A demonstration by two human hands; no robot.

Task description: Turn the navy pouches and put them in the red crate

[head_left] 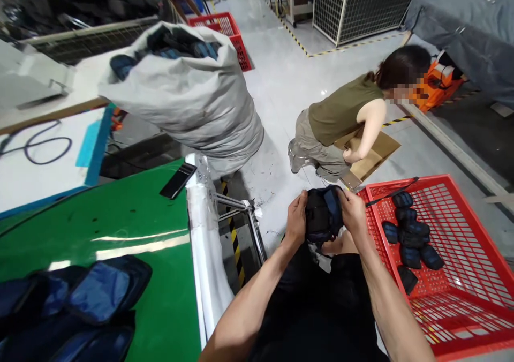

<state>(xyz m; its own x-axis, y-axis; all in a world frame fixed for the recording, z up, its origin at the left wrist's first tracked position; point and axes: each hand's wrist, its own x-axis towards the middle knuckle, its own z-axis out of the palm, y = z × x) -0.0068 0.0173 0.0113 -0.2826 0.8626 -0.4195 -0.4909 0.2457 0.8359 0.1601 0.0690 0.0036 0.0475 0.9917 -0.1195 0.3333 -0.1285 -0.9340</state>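
Between my two hands is a small dark-blue and black fabric pouch (323,215), held over my lap. My left hand (296,217) grips its left side, and my right hand (353,212) has its right side, fingers curled round the edge. To the right stands a red plastic basket (474,228) with several similar pouches (413,234) lying in it. A dark strap (391,192) runs from near my right hand across the basket's rim. At lower left, larger blue and black pouches (100,292) lie on a green tabletop (164,276).
A large white sack (193,94) full of dark-blue items stands ahead on the left. A phone (178,181) lies at the table's corner. Ahead right, a person (345,110) crouches by a cardboard box (373,158). A wire cage (361,11) and an orange bag (436,86) are farther back.
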